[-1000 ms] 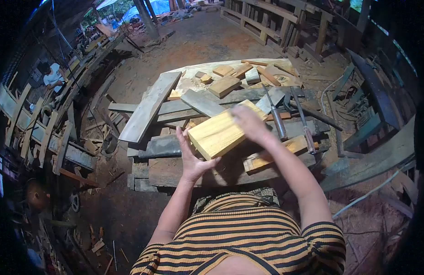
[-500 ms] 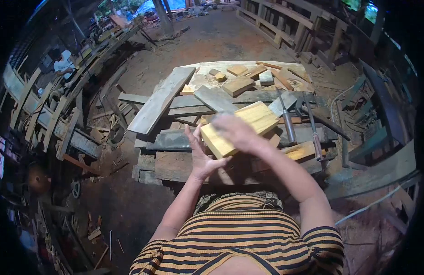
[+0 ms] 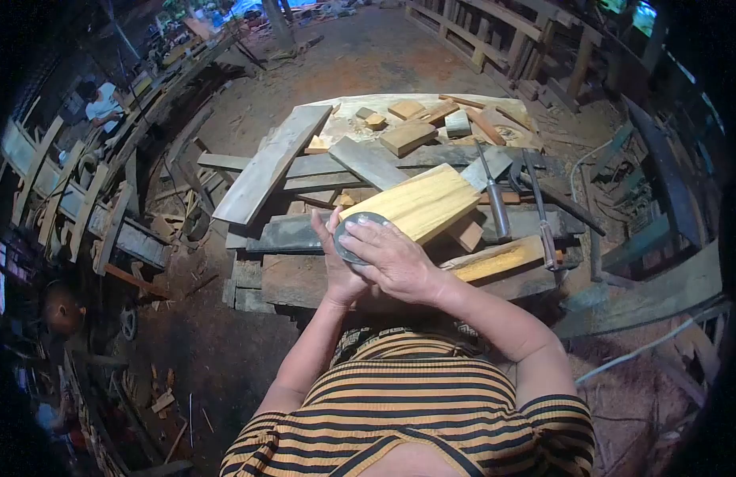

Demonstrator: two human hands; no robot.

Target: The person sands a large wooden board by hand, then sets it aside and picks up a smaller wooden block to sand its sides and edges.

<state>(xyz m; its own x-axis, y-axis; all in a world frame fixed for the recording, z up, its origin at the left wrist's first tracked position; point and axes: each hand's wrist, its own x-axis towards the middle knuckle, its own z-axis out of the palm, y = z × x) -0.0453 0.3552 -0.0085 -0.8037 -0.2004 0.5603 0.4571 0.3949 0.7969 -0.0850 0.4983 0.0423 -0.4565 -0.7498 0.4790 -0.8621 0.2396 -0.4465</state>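
Observation:
A pale yellow wooden block (image 3: 419, 199) lies tilted over the workbench, its near end in my left hand (image 3: 341, 274). The left fingers and thumb are around that end, partly hidden behind the other hand. My right hand (image 3: 396, 266) holds a round dark grey sanding disc (image 3: 345, 248) against the block's near end, fingers laid over the disc's back. Right of the block, a chisel with a wooden handle (image 3: 497, 208) rests on the bench, and a second long tool with a wooden handle (image 3: 547, 238) lies beyond it.
The bench's rough planks (image 3: 304, 282) carry a long grey board (image 3: 276, 163) at left and several small wood offcuts (image 3: 407, 137) at the back. A yellow wood strip (image 3: 499, 261) lies near the right front. A person (image 3: 105, 107) sits far left; another head (image 3: 64, 308) shows at lower left.
My right hand has moved from over the block's top toward me, down to its near end, and the disc beneath it now shows. The block's top is more exposed.

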